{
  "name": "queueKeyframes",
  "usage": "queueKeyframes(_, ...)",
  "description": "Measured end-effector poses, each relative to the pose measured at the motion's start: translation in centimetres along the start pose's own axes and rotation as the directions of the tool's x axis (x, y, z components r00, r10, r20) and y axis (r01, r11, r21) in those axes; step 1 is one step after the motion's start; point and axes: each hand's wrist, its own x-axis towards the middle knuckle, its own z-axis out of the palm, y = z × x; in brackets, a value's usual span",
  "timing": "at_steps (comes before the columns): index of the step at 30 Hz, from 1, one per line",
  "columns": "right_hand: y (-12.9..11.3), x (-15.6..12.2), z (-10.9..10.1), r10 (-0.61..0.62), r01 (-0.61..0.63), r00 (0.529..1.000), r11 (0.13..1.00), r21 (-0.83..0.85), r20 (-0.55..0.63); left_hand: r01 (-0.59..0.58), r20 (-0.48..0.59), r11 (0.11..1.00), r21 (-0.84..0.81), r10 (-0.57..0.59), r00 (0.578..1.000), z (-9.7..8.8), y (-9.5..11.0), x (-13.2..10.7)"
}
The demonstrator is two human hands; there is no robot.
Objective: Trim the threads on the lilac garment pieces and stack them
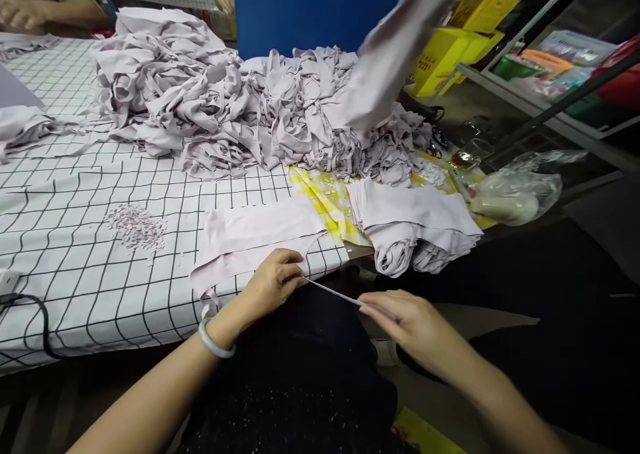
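A thin pale lilac fabric strip [333,291] runs taut between my two hands, just off the table's front edge. My left hand [274,282], with a pale bangle on its wrist, pinches one end. The other end is in the closed fingers of my right hand [407,321], lower and to the right over my dark lap. Beyond my left hand lie flat pale cloth pieces [260,231] on the grid-patterned tablecloth [175,254]. A stack of folded cloth pieces [417,211], with curled ends hanging over the edge, lies beyond my right hand.
A large heap of cloth strips [200,94] spreads across the back. Above it, a blurred length of cloth [395,54] hangs in the air. Small scraps [135,227] lie at left. A bag with a bottle [515,194] stands right. Other people's hands [25,14] show at the far side.
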Motion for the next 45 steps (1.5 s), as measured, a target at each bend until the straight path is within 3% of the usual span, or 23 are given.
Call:
queueKeyframes(5,-0.9,3.0,-5.8,-0.064,0.073,0.993,0.993,-0.091,0.102,-0.008,0.065,0.999,-0.039,0.01,0.998,-0.9,0.9,1.3)
queueKeyframes(8,-2.9,6.1,-6.7,-0.17,0.193,0.956,0.978,-0.078,0.239,0.046,0.06,0.964,-0.261,-0.031,0.998,-1.2,3.3,3.5)
queueKeyframes(11,-3.8,8.6,-6.3,-0.195,0.219,0.942,0.974,-0.059,0.273,0.244,0.17,0.8,-0.548,-0.179,0.969,-1.2,5.7,5.5)
queueKeyframes(12,-3.7,9.0,-5.9,-0.187,0.201,0.956,0.979,-0.042,0.226,0.318,0.208,0.726,-0.609,-0.241,0.948,-1.1,6.1,5.9)
queueKeyframes(14,-3.1,9.0,-4.8,-0.124,0.124,0.992,0.992,0.02,0.0,0.419,0.243,0.574,-0.704,-0.36,0.901,-0.9,6.3,6.1)
queueKeyframes(16,-2.2,8.1,-2.9,0.051,-0.01,0.972,0.984,0.175,-0.228,0.445,0.249,0.442,-0.779,-0.433,0.866,-0.5,6.0,5.7)
queueKeyframes(17,-1.8,7.6,-1.8,0.166,-0.087,0.956,0.948,0.305,-0.244,0.442,0.25,0.396,-0.805,-0.449,0.858,-0.3,5.8,5.4)
queueKeyframes(19,-1.4,6.5,0.7,0.335,-0.241,0.942,0.752,0.613,-0.04,0.433,0.249,0.356,-0.828,-0.458,0.853,0.2,5.6,4.8)
queueKeyframes(21,-1.5,5.9,3.0,0.324,-0.345,0.921,0.428,0.835,0.215,0.427,0.244,0.356,-0.831,-0.457,0.856,0.6,5.6,4.1)
queueKeyframes(23,-2.0,6.1,4.4,0.294,-0.336,0.915,0.169,0.927,0.278,0.423,0.225,0.376,-0.825,-0.467,0.855,1.0,5.9,3.6)
queueKeyframes(25,-2.6,6.7,4.8,0.293,-0.29,0.921,0.076,0.954,0.256,0.422,0.201,0.409,-0.809,-0.481,0.853,1.4,6.2,3.3)
queueKeyframes(35,-3.0,8.5,4.2,0.414,-0.194,0.9,0.102,0.976,0.135,0.449,0.176,0.427,-0.785,-0.541,0.822,3.1,5.7,2.9)
queueKeyframes(41,-3.0,9.0,4.3,0.455,-0.16,0.882,0.049,0.986,0.12,0.463,0.207,0.485,-0.742,-0.491,0.846,3.9,5.6,2.7)
queueKeyframes(43,-3.0,9.2,4.2,0.462,-0.127,0.884,0.097,0.987,0.068,0.437,0.166,0.542,-0.718,-0.477,0.863,3.6,5.5,3.0)
queueKeyframes(45,-3.0,9.3,4.2,0.446,-0.091,0.895,0.207,0.974,-0.011,0.403,0.065,0.586,-0.703,-0.511,0.857,2.6,5.1,3.6)
